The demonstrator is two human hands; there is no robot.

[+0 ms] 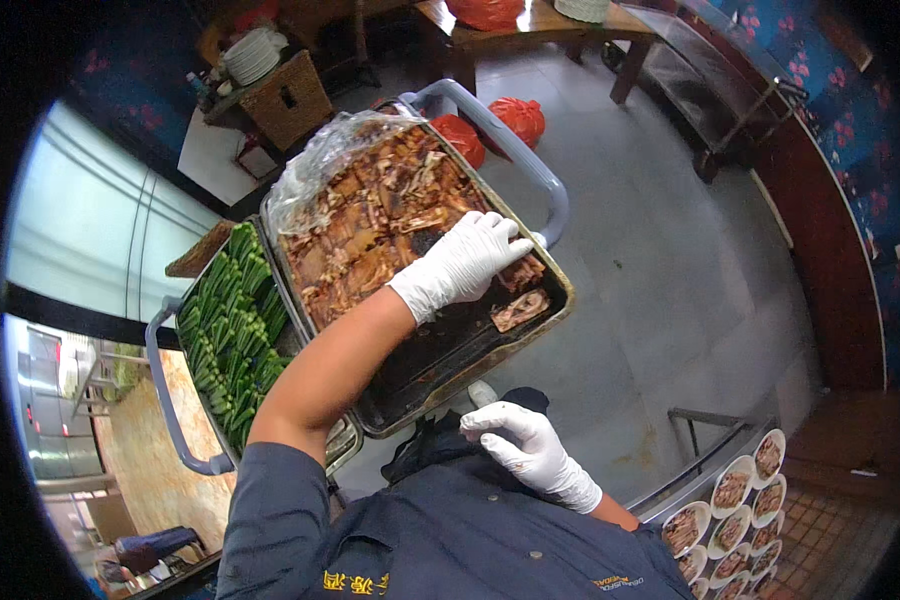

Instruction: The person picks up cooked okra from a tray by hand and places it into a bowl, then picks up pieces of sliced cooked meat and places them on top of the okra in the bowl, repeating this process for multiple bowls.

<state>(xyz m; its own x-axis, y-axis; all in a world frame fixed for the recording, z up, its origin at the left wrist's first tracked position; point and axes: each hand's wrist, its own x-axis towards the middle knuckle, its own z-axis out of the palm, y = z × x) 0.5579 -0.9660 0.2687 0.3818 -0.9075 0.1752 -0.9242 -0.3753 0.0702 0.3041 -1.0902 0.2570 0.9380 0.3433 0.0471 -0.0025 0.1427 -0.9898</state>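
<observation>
My left hand (461, 262), in a white glove, reaches over a dark metal tray (420, 379) of browned, cut cooked meat (367, 240). Its fingertips are by the tray's right rim, just above some meat pieces (521, 274); the palm side is hidden, so I cannot tell if it grips one. A separate bony piece (521, 310) lies in the near right corner of the tray. Clear plastic film (322, 169) is bunched over the far left part of the meat. In front of my chest, my right hand (525, 450), also gloved in white, has curled fingers set apart with nothing visible between them.
Left of the meat, another tray holds green okra-like pods (229, 330). A grey cart handle (532, 169) curves past the far side. Red plastic bags (517, 120) sit on the floor. Several small bowls of meat (733, 484) stand at lower right.
</observation>
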